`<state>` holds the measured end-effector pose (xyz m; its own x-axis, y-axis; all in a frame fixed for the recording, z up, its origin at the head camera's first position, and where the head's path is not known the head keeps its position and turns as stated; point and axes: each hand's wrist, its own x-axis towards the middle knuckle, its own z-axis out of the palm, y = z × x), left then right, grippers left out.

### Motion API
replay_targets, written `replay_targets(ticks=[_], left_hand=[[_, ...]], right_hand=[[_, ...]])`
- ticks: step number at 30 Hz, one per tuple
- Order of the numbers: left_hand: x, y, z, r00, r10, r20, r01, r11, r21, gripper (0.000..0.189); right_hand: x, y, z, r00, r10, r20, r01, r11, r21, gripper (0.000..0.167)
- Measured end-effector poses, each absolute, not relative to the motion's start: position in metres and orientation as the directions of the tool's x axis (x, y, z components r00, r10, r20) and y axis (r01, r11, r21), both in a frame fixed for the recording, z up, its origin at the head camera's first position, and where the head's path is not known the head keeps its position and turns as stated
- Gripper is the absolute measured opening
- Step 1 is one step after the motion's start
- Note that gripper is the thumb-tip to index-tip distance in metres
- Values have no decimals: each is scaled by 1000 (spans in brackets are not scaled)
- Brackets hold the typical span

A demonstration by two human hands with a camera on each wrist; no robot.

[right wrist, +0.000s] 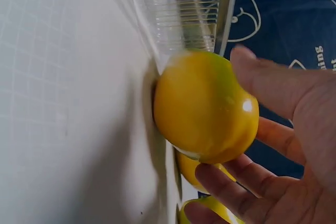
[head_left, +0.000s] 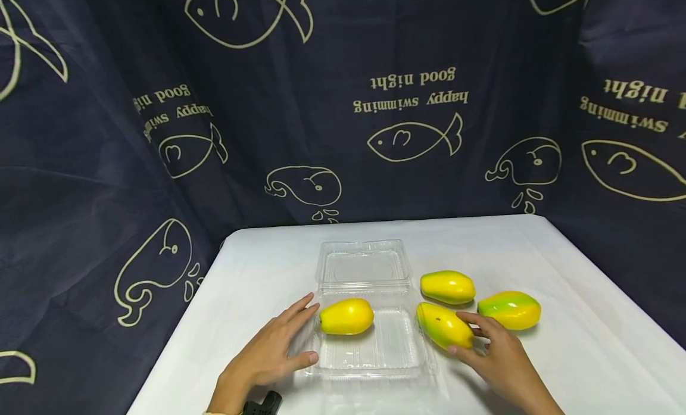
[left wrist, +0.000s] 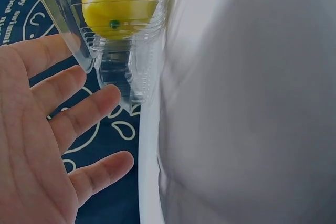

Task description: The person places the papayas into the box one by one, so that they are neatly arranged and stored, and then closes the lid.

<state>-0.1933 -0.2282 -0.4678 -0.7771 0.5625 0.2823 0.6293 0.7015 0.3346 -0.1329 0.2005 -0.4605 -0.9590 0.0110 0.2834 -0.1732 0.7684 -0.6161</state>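
Dark blue backdrop (head_left: 343, 105) printed with fish and whale outlines hangs behind and to both sides of the setup.

Counter (head_left: 589, 343), white-covered, carries all items.

Clear plastic clamshell box (head_left: 370, 349) sits open at counter centre, lid (head_left: 363, 265) folded back flat on the far side. One yellow papaya (head_left: 346, 316) lies inside the tray, toward its left far corner; left wrist view shows it through the ribbed wall (left wrist: 126, 3).

Left hand (head_left: 273, 349): palm down on the counter at the tray's left edge, fingers straight and spread, fingertips at the tray rim next to the boxed papaya. Holds nothing. Left wrist view confirms fingers extended, close to the tray wall; contact cannot be judged.

Right hand (head_left: 495, 355): on the counter right of the tray, fingers and thumb curled round the near end of a second papaya (head_left: 443, 325), yellow with green flush. This fruit lies just outside the tray's right edge, touching the counter and against the tray wall in the right wrist view (right wrist: 205, 106).

Two more papayas, untouched: third papaya (head_left: 447, 287) beyond the gripped one, fourth papaya (head_left: 509, 309) right of it, near the right hand's fingers.
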Motion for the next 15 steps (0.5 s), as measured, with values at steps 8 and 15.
replay_targets(ticks=[8, 15], left_hand=[[-193, -228, -468, -781, 560, 277, 624, 704, 338, 82], [-193, -230, -469, -768, 572, 288, 640, 703, 312, 83]], right_hand=[[-134, 201, -464, -979, 59, 196, -83, 760, -645, 69], [-133, 202, -466, -987, 81, 139, -32, 747, -664, 69]])
